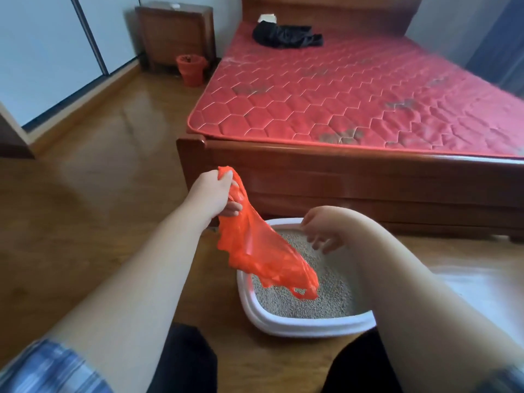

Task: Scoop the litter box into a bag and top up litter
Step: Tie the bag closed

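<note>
Left grip point(212, 194) clutches orange bag point(255, 251) over box point(297, 327) full of litter point(314, 303); right grip point(320, 229) hangs released.

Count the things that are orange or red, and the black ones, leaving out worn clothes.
Orange or red: 3 (thin orange plastic bag, red plastic bin, red quilted mattress)
Black: 1 (crumpled black cloth on the mattress)
Total: 4
</note>
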`<state>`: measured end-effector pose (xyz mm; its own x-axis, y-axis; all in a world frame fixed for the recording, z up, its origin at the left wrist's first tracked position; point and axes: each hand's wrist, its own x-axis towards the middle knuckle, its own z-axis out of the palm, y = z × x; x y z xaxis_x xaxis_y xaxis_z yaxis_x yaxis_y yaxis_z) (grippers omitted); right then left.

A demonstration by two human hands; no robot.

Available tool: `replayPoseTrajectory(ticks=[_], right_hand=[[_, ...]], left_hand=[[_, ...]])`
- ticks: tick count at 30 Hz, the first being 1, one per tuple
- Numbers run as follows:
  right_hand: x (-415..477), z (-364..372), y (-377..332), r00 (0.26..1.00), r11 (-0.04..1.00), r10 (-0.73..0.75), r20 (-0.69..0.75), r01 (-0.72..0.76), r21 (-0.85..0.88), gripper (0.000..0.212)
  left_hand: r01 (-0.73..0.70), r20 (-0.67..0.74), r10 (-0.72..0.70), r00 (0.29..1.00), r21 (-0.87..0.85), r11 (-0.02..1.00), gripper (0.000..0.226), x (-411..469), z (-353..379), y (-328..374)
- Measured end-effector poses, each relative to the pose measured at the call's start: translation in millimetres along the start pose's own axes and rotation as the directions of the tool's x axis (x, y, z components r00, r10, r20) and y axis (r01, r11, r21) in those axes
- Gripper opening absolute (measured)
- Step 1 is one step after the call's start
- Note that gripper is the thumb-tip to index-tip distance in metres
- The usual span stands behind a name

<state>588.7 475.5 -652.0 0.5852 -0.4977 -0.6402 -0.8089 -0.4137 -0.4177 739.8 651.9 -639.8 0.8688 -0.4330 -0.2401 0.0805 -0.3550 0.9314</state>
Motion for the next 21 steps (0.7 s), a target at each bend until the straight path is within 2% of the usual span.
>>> replayPoseTrajectory(ticks=[2,5,6,9,10,12,13,14,16,18,21], right_hand=[[7.8,4.9,3.1,0.997,0.997,0.046,0.061,-0.042,-0.063,0.039],[8.8,18.2,2.7,0.972,0.978,0.139,0.191,-0.104,-0.182,0.069],[8.0,22.3,1.2,0.963,0.974,0.15,0.223,-0.105,-0.203,0.069],[5.6,29.8,1.6,0.946,0.945,0.197,0.256,-0.114,-0.306,0.059],[5.5,30.9,2.2,0.955,0.93,0.185,0.231,-0.094,-0.356,0.051],[16.0,34.4,8.8,0.984,0.937,0.142,0.105,-0.099,-0.335,0.03],[22.7,37.0,14.1,0.987,0.95,0.152,0.06,-0.129,-0.284,0.02],[27.9,40.4,18.1,0.984,0.964,0.173,0.041,-0.161,-0.213,0.022],[40.4,49.9,28.3,0.977,0.973,0.206,0.048,-0.21,0.096,0.031],[50.2,60.2,32.8,0.975,0.91,0.204,0.084,-0.221,0.352,0.031],[57.7,68.4,31.1,0.988,0.864,0.155,-0.022,-0.125,0.488,0.012]], left_hand=[[-0.015,-0.013,0.014,1.0,-0.108,0.994,0.032,3.1,-4.5,1.7],[-0.021,-0.003,0.021,1.0,-0.262,0.965,0.027,6.0,-7.2,4.2],[-0.024,0.003,0.026,1.0,-0.294,0.955,0.026,5.7,-7.0,5.7],[-0.033,0.015,0.041,0.999,-0.356,0.934,0.027,7.2,-6.3,7.0],[-0.033,0.012,0.04,0.999,-0.379,0.925,0.027,8.6,-7.3,7.0],[-0.028,-0.002,0.03,1.0,-0.426,0.904,0.027,10.6,-11.3,7.7],[-0.027,-0.011,0.025,1.0,-0.454,0.891,0.027,11.2,-13.7,8.0],[-0.027,-0.014,0.023,1.0,-0.484,0.875,0.027,11.0,-15.5,8.5],[-0.031,-0.008,0.031,0.999,-0.525,0.85,0.028,8.1,-18.0,10.5],[-0.035,-0.005,0.039,0.999,-0.534,0.845,0.028,5.2,-18.1,12.0],[-0.031,-0.003,0.035,0.999,-0.548,0.836,0.027,0.5,-18.3,14.0]])
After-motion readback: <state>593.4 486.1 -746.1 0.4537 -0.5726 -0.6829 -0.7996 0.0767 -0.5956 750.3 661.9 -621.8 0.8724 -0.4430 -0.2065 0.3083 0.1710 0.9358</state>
